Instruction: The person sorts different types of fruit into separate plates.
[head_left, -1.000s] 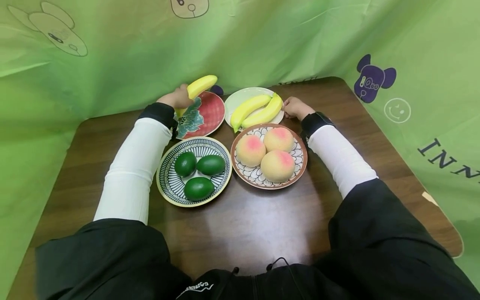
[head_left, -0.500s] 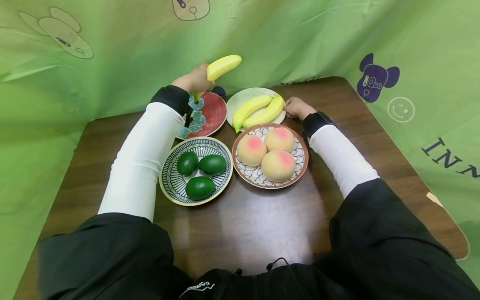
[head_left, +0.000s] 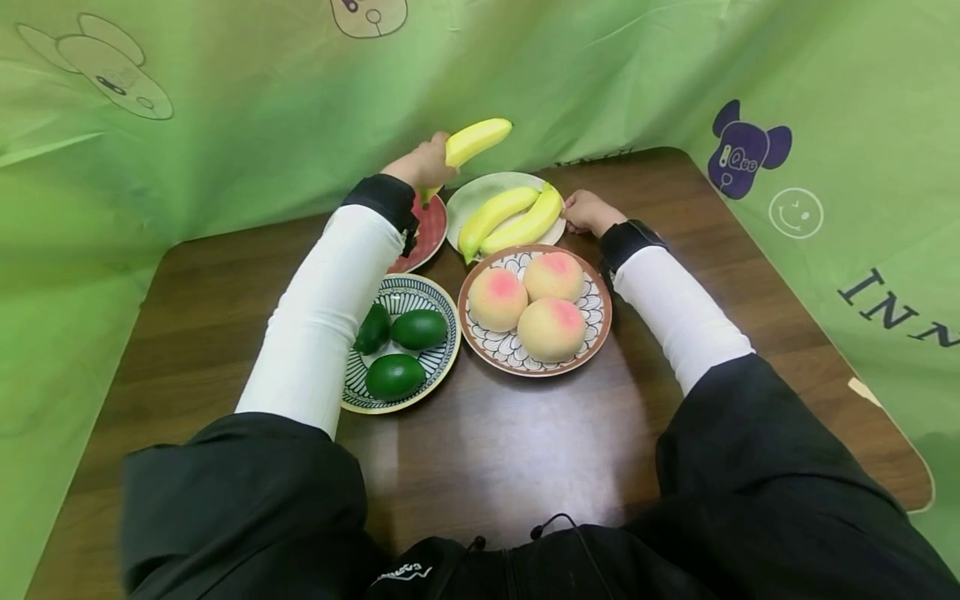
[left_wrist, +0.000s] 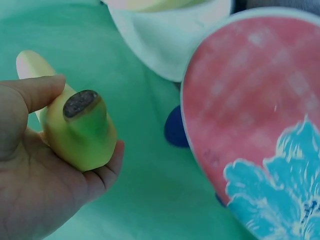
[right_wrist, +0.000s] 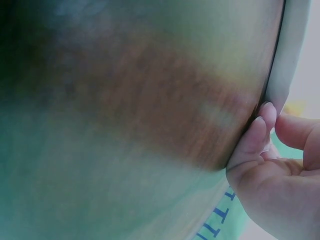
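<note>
Here we see the left hand (head_left: 423, 162) gripping a smooth yellow banana (head_left: 474, 138) above the round red floral plate (head_left: 429, 233); the right hand (head_left: 587, 212) pinches the round white plate's (head_left: 480, 193) rim.

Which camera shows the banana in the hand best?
The head view: the whole banana shows, gripped by the left hand above the red plate. The left wrist view shows only its stem end up close. The right wrist view shows none of it.

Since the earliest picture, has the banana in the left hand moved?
Yes. The held banana has moved right, from above the red plate toward the white plate.
</note>
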